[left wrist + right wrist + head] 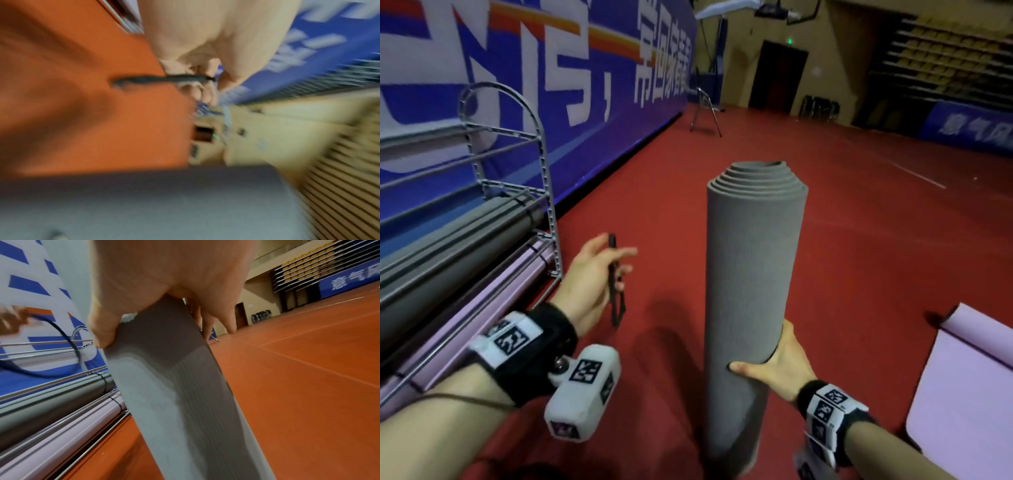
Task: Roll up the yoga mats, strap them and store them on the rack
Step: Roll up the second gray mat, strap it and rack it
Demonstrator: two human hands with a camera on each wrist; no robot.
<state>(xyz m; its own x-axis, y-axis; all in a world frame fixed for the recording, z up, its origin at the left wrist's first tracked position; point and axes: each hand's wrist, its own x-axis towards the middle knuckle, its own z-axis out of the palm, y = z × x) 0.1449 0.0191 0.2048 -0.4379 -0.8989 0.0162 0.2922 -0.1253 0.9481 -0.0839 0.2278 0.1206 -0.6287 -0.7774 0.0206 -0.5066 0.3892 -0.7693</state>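
Observation:
A rolled grey yoga mat [753,274] stands upright in mid-air over the red floor. My right hand [774,366] grips its lower part, thumb across the front; the right wrist view shows that mat [174,386] under my thumb. My left hand [592,274] is to the mat's left and pinches a thin black strap [614,284] that hangs down from the fingers; the blurred left wrist view shows the strap [164,79] between the fingertips. A metal rack [517,171] at the left holds a strapped grey roll [458,253] and a strapped lilac roll [482,301].
A lilac mat [969,383] lies flat on the floor at the right. A blue banner wall [585,85] runs behind the rack. A folding stand [705,113] is far ahead, with open red floor [859,240] between.

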